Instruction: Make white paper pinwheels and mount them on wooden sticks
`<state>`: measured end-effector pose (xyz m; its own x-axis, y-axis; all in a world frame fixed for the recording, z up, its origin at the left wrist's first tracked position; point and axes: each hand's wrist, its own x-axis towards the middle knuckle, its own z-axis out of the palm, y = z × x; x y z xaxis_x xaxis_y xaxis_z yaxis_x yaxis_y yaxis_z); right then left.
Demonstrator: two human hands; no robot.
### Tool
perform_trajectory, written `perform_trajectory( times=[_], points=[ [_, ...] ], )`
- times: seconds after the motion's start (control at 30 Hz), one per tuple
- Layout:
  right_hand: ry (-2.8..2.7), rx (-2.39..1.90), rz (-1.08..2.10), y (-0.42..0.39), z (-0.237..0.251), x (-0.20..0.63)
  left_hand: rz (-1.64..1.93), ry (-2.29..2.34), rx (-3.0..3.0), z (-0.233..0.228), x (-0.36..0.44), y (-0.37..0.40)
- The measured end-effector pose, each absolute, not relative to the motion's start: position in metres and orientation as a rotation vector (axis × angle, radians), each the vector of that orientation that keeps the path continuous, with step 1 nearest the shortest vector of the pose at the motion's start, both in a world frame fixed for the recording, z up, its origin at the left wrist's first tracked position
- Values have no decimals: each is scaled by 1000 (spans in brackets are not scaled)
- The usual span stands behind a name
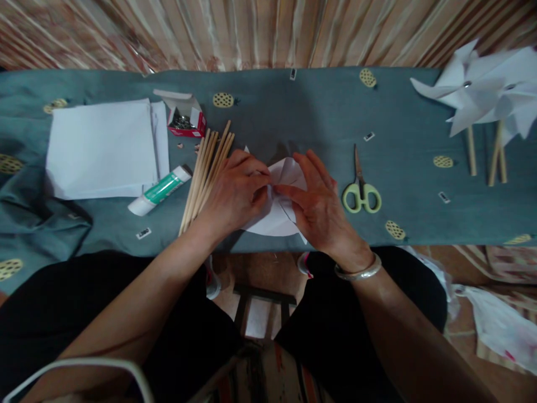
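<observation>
Between my hands, near the table's front edge, lies a white paper pinwheel (274,221) with cut slits and curled-in corners. My left hand (239,190) is closed, its thumb and fingers pinching the paper at the middle. From the other side, my right hand (316,198) presses a fingertip at the same spot, its thumb on the paper and other fingers bent over the far edge. Whatever lies under the fingertips is hidden. Wooden sticks (205,168) lie in a bundle beside and partly behind my left hand. Green-handled scissors (359,187) rest to the right of my right hand.
On the green tablecloth (293,117) are a paper stack (100,148), a glue stick (161,190) and an open red box (187,123) of small metal pieces. Finished-looking pinwheels (474,89) on sticks lie at the far right. A pleated curtain (268,33) hangs behind.
</observation>
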<state>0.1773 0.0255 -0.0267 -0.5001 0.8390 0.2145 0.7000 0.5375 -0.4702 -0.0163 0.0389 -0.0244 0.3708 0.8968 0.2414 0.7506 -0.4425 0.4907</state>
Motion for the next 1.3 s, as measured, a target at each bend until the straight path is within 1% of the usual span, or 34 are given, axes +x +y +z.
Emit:
perform_trajectory(
  times=[0.3,0.47,0.57,0.9,1.0,1.13,1.3],
  points=[
    [-2410,-1256,389,27,-25,171,708,1504,2420,-19,-19,27],
    [-2453,-1260,229,23,-20,157,785,1510,2498,-16,-32,16],
    [-2462,-1266,183,18,-20,150,743,1503,2532,-15,-36,8],
    [-2585,-1294,215,12,-20,141,623,1492,2574,-19,-28,1],
    [-2538,-1296,233,19,-21,151,613,1472,2563,-20,-25,1],
    [-2396,-1308,339,27,-28,165,612,1468,2545,-21,-20,2],
    [-2368,-1318,343,29,-32,165,601,1482,2546,-23,-17,4]
  ],
)
